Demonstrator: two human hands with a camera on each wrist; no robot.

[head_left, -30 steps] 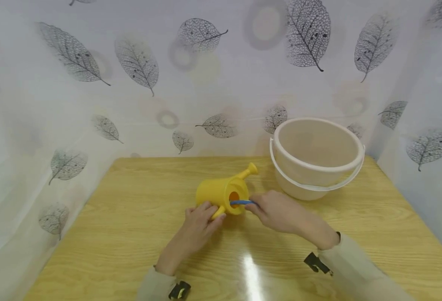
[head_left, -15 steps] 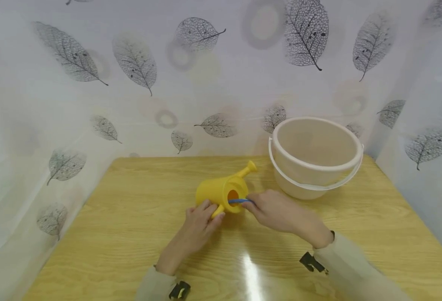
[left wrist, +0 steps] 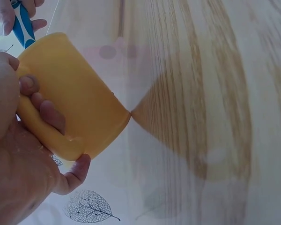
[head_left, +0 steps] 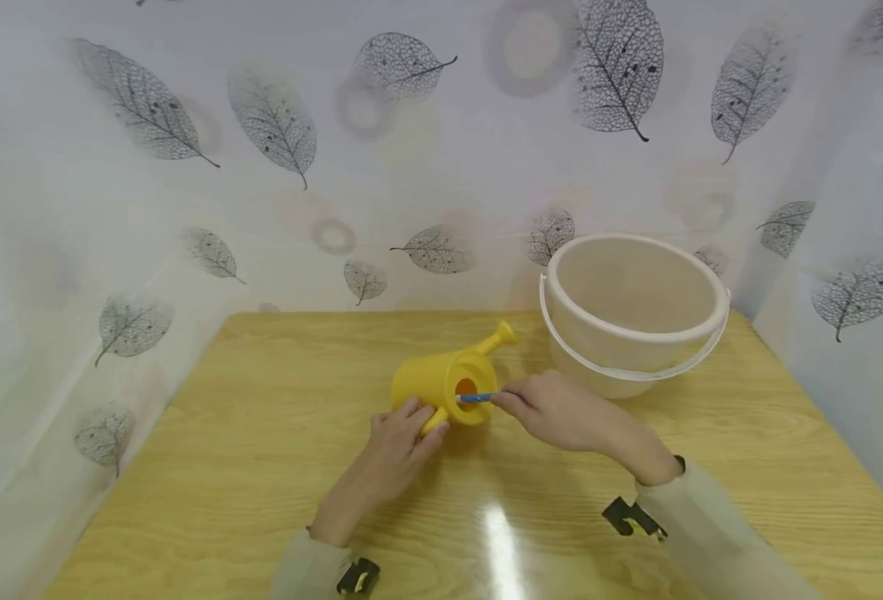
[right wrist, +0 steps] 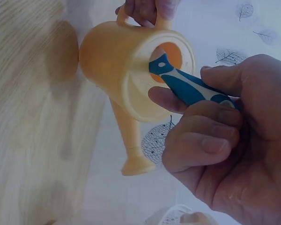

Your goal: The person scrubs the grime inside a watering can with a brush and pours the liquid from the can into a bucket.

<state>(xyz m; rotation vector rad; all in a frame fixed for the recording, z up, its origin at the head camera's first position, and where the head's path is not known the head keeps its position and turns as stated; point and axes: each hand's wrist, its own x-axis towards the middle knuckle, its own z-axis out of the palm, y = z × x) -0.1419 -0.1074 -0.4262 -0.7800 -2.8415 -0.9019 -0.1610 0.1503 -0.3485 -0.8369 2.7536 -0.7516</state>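
A yellow watering can (head_left: 429,379) is tipped on its side, its round opening facing right and its spout pointing to the back right. My left hand (head_left: 399,450) grips the can's handle, fingers curled through it in the left wrist view. From the right, my right hand (head_left: 557,412) holds a blue-and-white toothbrush (right wrist: 189,86) by its handle, between thumb and curled fingers. The brush's front end reaches into the can's opening, where its head is hidden. In the left wrist view the can's base edge (left wrist: 130,113) meets the tabletop.
A white bucket (head_left: 572,350) with its carrying handle lowered to the front stands at the back right, behind my right hand. The wooden table (head_left: 261,400) reflects a bright strip of light. A leaf-patterned curtain (head_left: 298,225) hangs around the back and sides.
My right hand has shifted slightly up and tilted the toothbrush at the opening, and its handle lies more level. The watering can and my left hand have stayed almost still.
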